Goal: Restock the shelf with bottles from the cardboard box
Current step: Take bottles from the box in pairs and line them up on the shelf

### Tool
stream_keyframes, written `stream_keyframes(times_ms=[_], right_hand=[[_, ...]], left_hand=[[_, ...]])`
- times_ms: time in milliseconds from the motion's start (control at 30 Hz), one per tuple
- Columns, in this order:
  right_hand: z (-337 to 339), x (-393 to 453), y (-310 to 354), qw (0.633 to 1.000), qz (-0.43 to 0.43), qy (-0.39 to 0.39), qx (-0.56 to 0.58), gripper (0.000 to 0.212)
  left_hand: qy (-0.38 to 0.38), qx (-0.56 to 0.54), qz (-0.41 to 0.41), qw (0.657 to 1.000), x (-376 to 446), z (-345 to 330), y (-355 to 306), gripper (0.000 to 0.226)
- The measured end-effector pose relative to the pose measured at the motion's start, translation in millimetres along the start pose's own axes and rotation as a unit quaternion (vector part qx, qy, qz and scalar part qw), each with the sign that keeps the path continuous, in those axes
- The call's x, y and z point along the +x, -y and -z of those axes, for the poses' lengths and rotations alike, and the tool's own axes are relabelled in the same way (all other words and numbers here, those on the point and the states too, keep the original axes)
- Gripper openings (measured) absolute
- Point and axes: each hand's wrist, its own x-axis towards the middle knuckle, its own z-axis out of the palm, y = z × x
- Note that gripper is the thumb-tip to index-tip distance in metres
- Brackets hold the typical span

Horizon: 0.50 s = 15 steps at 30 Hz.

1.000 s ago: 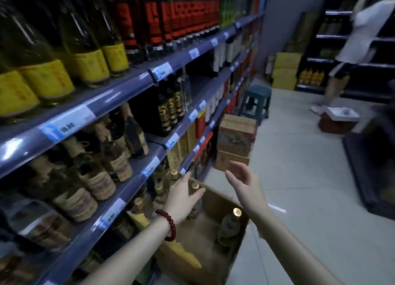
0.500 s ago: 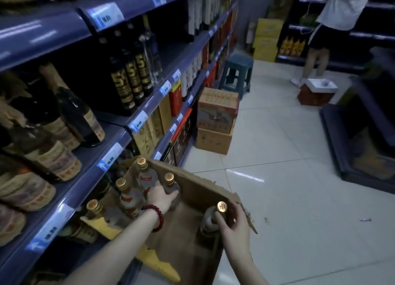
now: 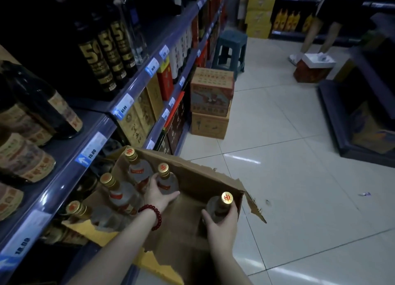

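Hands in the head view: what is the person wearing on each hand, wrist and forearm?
Both forearms are bare, with no sleeves in view, and there are no gloves. The left hand has a bracelet of round dark red beads on its wrist. The right hand shows nothing on the wrist. No rings or watch can be made out in this dim light.

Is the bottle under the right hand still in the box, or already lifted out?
Still in the box. The bottle stands upright inside the cardboard box, its gold cap above the right hand wrapped round its shoulder.
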Motion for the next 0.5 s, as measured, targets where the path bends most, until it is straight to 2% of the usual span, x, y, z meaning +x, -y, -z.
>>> stream_keyframes(times_ms=[233, 500], right_hand=[[-15.2, 14.3, -14.3, 0.998, -0.039, -0.028, 0.032, 0.1], [-19.2, 34.0, -11.3, 0.999, -0.017, -0.035, -0.027, 0.084]], left_hand=[[-0.001, 0.015, -0.031, 0.999, 13.9, -6.6, 9.8, 0.099], [-0.042, 0.032, -0.066, 0.996, 27.8, -15.5, 8.5, 0.087]])
